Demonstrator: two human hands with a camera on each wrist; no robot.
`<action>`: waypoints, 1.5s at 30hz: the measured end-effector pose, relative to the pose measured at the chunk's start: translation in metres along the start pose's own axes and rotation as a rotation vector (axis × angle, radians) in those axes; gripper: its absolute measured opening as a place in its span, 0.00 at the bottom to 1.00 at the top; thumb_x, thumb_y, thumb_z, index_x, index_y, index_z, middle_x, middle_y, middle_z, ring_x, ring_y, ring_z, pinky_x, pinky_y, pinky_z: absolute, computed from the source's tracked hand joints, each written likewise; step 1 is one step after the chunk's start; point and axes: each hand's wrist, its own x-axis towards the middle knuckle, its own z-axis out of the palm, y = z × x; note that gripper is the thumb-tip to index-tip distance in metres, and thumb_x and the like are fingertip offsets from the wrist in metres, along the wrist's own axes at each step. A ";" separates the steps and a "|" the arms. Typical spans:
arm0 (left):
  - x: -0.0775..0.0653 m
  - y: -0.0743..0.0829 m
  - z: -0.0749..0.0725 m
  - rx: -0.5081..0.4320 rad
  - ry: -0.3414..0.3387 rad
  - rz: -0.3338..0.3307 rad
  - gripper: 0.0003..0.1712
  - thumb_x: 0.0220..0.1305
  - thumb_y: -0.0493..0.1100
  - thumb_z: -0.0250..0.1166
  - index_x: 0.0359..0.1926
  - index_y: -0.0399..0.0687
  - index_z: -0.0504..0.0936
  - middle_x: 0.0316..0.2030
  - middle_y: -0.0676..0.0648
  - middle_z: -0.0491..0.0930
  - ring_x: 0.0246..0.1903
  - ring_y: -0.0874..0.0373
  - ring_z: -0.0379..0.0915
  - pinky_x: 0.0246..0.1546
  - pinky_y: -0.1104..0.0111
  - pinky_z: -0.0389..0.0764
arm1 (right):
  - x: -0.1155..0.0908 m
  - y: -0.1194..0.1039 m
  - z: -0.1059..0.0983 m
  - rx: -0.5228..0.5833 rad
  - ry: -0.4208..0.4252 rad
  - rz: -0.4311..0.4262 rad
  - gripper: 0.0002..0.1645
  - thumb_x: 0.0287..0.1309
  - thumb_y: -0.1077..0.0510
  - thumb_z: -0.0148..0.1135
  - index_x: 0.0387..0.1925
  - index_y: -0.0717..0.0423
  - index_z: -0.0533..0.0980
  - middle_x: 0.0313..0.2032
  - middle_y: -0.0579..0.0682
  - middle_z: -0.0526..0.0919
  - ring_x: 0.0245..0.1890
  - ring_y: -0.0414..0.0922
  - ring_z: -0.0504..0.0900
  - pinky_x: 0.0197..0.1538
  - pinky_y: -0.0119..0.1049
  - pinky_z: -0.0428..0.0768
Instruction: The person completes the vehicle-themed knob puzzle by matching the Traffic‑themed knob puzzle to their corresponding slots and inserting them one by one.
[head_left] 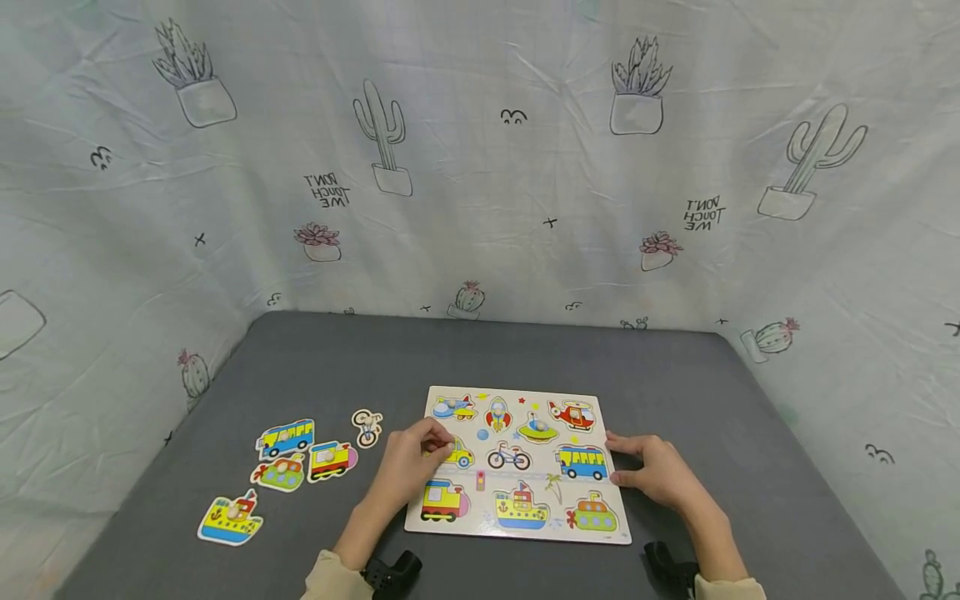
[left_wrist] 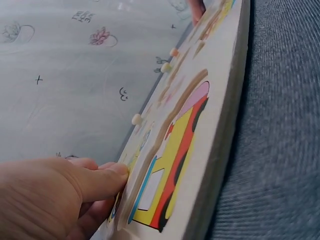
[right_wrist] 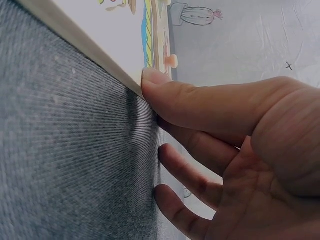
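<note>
A wooden puzzle board with vehicle pictures lies on the grey table. My left hand is at its left edge, thumb and fingers pinching the yellow car piece at the car's place; the fingers partly cover it. In the left wrist view, the thumb of my left hand is beside the printed train. My right hand touches the board's right edge with thumb and index finger apart. The right wrist view shows the thumb of that hand against the edge, with the other fingers loosely extended.
Left of the board lie loose pieces: a bus, a train, a submarine, a ship and a bicycle. Plane, rocket, UFO and helicopter sit along the board's top row. A patterned curtain surrounds the table.
</note>
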 end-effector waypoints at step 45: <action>-0.001 0.005 0.000 -0.012 0.005 -0.054 0.11 0.57 0.33 0.73 0.36 0.50 0.81 0.30 0.57 0.81 0.29 0.66 0.76 0.35 0.69 0.79 | 0.002 0.003 -0.002 -0.017 0.007 0.006 0.36 0.46 0.57 0.78 0.59 0.58 0.78 0.62 0.56 0.75 0.64 0.67 0.65 0.58 0.67 0.63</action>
